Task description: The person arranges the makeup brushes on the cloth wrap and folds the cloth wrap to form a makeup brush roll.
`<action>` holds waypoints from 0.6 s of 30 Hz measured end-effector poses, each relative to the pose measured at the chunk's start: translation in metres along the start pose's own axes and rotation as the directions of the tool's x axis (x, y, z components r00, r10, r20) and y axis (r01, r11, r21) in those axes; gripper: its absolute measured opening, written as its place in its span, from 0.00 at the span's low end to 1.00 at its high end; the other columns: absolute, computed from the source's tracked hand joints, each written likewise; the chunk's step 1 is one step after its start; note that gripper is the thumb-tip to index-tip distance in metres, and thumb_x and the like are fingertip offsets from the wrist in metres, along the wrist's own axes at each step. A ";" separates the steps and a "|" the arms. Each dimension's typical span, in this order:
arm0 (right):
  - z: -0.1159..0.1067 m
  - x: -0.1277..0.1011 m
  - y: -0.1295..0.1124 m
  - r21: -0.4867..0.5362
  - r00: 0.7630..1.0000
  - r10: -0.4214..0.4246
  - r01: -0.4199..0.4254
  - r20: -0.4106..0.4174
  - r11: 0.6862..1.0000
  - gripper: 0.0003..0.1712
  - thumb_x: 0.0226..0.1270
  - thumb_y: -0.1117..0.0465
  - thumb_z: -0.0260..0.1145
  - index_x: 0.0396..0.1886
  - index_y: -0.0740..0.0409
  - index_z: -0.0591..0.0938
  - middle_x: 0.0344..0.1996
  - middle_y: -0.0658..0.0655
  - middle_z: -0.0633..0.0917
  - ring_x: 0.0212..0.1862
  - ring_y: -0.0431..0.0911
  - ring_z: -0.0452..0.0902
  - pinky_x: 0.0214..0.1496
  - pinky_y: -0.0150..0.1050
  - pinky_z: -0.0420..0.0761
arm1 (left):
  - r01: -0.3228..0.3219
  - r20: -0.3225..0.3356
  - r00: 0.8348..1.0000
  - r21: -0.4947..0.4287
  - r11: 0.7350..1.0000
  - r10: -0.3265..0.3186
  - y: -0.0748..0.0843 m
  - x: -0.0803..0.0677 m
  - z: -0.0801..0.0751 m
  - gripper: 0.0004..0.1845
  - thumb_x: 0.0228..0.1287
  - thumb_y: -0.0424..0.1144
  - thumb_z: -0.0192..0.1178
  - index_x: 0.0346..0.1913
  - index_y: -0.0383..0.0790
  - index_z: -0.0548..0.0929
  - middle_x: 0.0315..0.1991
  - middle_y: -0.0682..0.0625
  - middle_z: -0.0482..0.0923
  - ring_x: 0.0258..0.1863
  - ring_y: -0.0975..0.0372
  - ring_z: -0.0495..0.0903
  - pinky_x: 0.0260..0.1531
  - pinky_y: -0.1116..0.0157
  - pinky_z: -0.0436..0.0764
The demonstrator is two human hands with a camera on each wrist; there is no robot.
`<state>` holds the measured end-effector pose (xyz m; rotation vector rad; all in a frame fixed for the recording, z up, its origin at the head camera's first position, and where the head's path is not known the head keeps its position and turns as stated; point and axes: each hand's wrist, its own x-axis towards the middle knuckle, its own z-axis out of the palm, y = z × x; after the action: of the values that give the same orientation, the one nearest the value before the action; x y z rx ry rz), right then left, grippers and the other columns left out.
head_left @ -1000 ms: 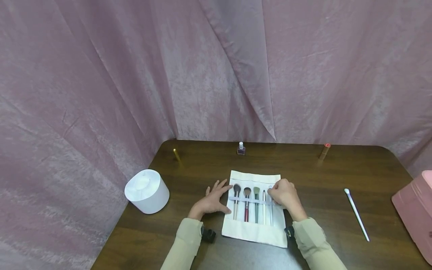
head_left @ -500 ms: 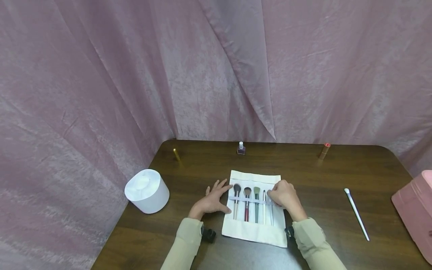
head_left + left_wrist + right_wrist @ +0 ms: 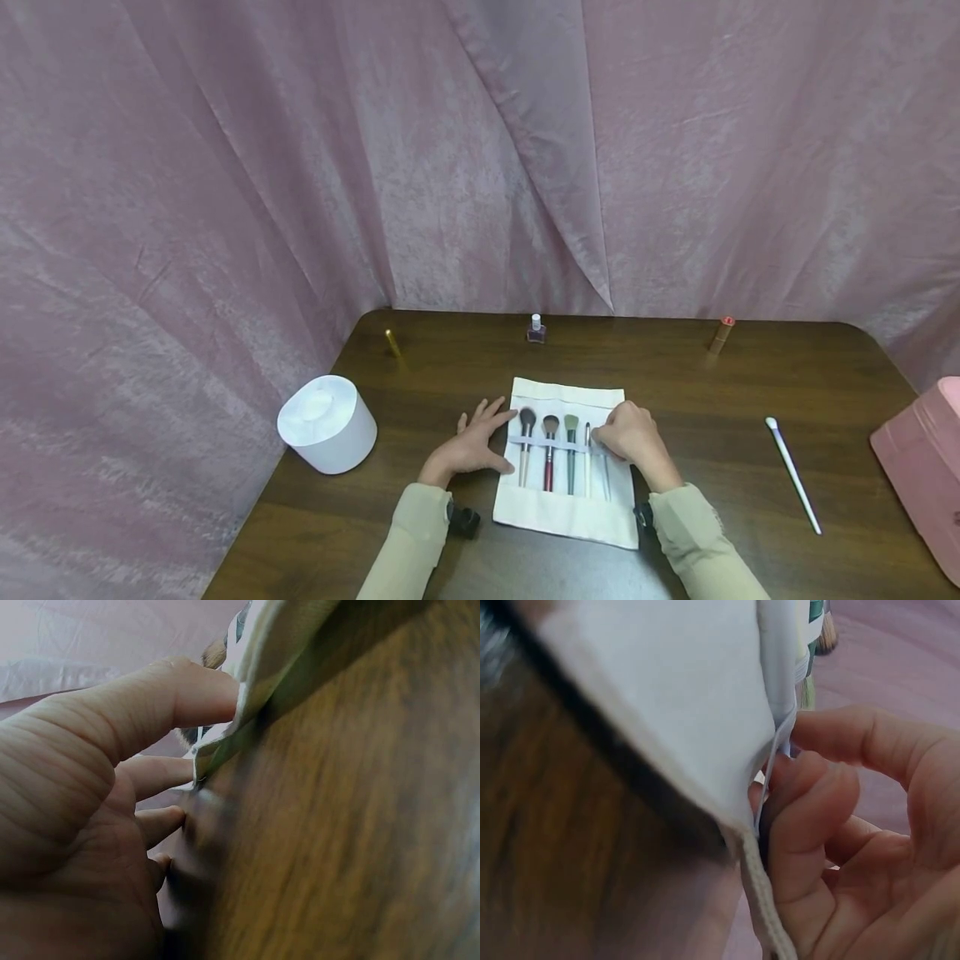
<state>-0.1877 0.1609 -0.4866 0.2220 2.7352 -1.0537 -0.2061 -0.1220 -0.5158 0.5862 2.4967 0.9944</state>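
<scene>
A white cloth brush roll [image 3: 562,515] lies spread on the table, with several makeup brushes in a row under its lavender elastic strap [image 3: 537,443]. My left hand [image 3: 468,450] rests at its left edge, fingers straight and spread; in the left wrist view, thumb and fingertips touch the cloth edge. At the right end of the row, my right hand [image 3: 633,435] pinches a pale-handled makeup brush [image 3: 606,482] by the strap, hiding its head. The right wrist view has curled fingers [image 3: 810,825] right at the stretched strap and the white handle [image 3: 778,660].
A white makeup brush [image 3: 793,477] lies to the right, before a pink container [image 3: 918,475]. A white round container [image 3: 327,427] stands left. Along the back are a gold tube [image 3: 393,342], a nail polish bottle [image 3: 536,331] and a lipstick-like tube [image 3: 722,336].
My right hand's fingertips have shifted slightly left and down along the strap, and the tip seen above them earlier is now hidden. The left hand has stayed still.
</scene>
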 end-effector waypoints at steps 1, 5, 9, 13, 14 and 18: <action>0.000 0.000 0.000 -0.002 1.000 0.000 0.000 0.002 1.000 0.15 0.60 0.62 0.69 0.15 0.60 0.81 0.12 0.54 0.76 0.16 0.43 0.71 0.18 0.34 0.68 | 0.001 0.000 1.000 0.002 1.000 -0.001 0.000 0.000 0.000 0.48 0.52 0.39 0.76 0.77 0.43 0.65 0.81 0.44 0.45 0.80 0.46 0.34 0.71 0.38 0.32; 0.000 0.000 0.000 -0.014 1.000 -0.001 0.001 0.014 1.000 0.15 0.60 0.63 0.69 0.15 0.61 0.82 0.11 0.54 0.76 0.15 0.43 0.71 0.18 0.33 0.68 | 0.004 0.002 1.000 0.003 1.000 -0.004 0.001 0.000 0.000 0.48 0.53 0.39 0.76 0.77 0.43 0.65 0.81 0.44 0.45 0.80 0.46 0.35 0.71 0.38 0.32; -0.004 -0.001 -0.001 -0.010 1.000 -0.018 0.018 0.014 1.000 0.13 0.63 0.61 0.69 0.20 0.63 0.84 0.14 0.55 0.78 0.17 0.44 0.73 0.20 0.35 0.70 | 0.004 0.006 1.000 -0.001 1.000 -0.004 0.002 0.000 0.000 0.48 0.53 0.38 0.76 0.77 0.43 0.65 0.81 0.44 0.45 0.80 0.46 0.34 0.71 0.38 0.32; -0.011 -0.003 -0.001 -0.004 0.997 -0.067 0.067 -0.029 0.998 0.13 0.67 0.59 0.66 0.31 0.67 0.86 0.23 0.57 0.81 0.25 0.48 0.74 0.25 0.39 0.73 | 0.002 0.003 1.000 0.001 1.000 -0.002 0.003 0.000 0.000 0.48 0.53 0.38 0.76 0.77 0.43 0.65 0.81 0.44 0.45 0.80 0.46 0.35 0.71 0.38 0.32; -0.013 -0.003 0.000 -0.004 0.996 -0.078 0.078 -0.044 0.997 0.14 0.68 0.59 0.66 0.32 0.68 0.86 0.25 0.57 0.81 0.27 0.49 0.74 0.26 0.40 0.73 | 0.002 0.002 1.000 0.001 1.000 -0.002 0.003 0.000 0.000 0.48 0.53 0.38 0.76 0.77 0.43 0.65 0.81 0.43 0.45 0.80 0.46 0.35 0.71 0.38 0.32; -0.020 -0.004 0.003 0.022 0.989 -0.100 0.103 -0.112 0.994 0.15 0.68 0.58 0.64 0.37 0.69 0.86 0.31 0.60 0.84 0.32 0.51 0.75 0.30 0.43 0.74 | -0.001 0.000 1.000 0.000 1.000 0.001 0.002 -0.001 0.000 0.48 0.53 0.39 0.76 0.77 0.43 0.65 0.81 0.43 0.45 0.80 0.45 0.35 0.71 0.38 0.31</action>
<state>-0.1860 0.1759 -0.4729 0.1511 2.8590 -1.1392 -0.2049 -0.1211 -0.5137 0.5877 2.4969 0.9946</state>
